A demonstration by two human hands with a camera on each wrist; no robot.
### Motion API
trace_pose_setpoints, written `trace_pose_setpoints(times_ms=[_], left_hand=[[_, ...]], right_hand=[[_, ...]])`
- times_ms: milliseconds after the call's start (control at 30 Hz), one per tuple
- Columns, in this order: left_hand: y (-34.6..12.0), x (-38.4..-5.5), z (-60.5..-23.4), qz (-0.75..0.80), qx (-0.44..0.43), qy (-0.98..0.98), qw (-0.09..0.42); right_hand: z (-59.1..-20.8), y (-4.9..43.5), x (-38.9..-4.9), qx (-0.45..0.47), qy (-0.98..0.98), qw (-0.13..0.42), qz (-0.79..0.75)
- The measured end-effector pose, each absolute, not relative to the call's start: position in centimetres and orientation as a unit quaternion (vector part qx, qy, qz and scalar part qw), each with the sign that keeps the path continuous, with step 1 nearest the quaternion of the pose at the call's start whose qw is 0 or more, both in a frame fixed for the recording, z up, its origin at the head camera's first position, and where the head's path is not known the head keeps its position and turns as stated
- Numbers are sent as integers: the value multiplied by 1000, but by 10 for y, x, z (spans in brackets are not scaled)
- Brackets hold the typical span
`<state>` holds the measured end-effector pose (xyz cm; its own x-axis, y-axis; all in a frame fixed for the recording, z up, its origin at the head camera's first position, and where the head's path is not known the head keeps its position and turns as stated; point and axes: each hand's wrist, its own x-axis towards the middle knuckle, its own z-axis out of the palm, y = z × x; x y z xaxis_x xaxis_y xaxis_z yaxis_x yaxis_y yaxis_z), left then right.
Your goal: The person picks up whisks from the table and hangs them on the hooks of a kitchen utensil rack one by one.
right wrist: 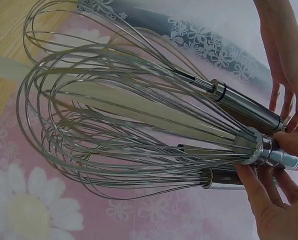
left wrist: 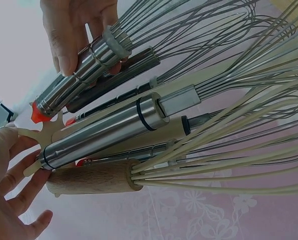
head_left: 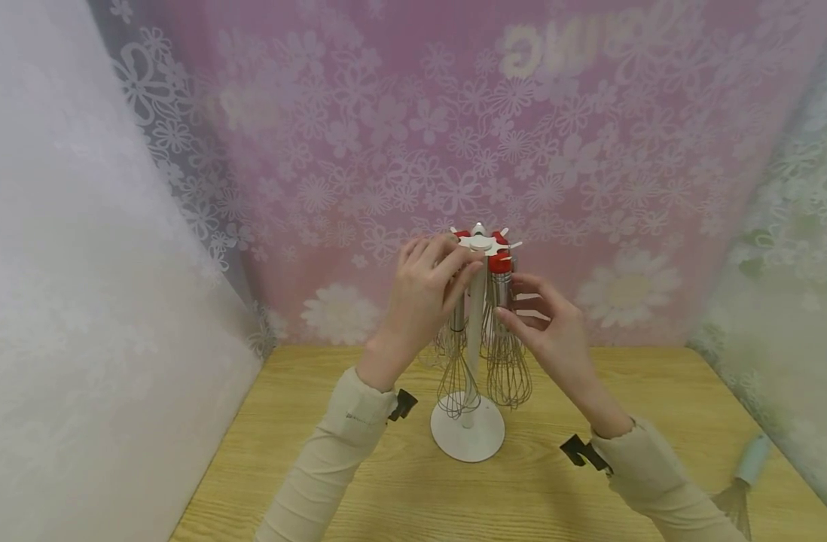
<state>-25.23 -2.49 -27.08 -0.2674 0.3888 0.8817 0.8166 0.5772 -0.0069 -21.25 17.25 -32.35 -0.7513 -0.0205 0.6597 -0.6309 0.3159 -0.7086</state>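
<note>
A white stand (head_left: 468, 440) with a round base and a star-shaped top bears several hanging whisks. My left hand (head_left: 423, 282) is at the top, its thumb and fingers holding an arm of the star-shaped top (left wrist: 49, 131). On the right side of the stand, my right hand (head_left: 556, 324) pinches the steel handle of a red-ended whisk (head_left: 500, 286) between thumb and fingers. That whisk's wire loops (right wrist: 133, 100) point downward, and its red end (left wrist: 38, 112) is at the top plate. Near my left hand hang a steel-handled whisk (left wrist: 103, 132) and a wooden-handled whisk (left wrist: 93, 179).
On the wooden table (head_left: 305, 452), a whisk with a pale green handle (head_left: 754, 459) lies at the right, partly behind my right sleeve. Flowered pink cloth (head_left: 386, 150) hangs behind the stand, with pale walls at both sides.
</note>
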Motion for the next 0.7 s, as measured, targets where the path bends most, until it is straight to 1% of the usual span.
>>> trace_pose_setpoints(times_ms=[200, 700], left_hand=[[-25, -252, -271, -233, -397, -760, 460], [-28, -257, -269, -226, -412, -744, 475]], right_hand=[[-323, 171, -213, 213, -769, 303, 521], [-325, 169, -213, 207, -780, 319, 497]])
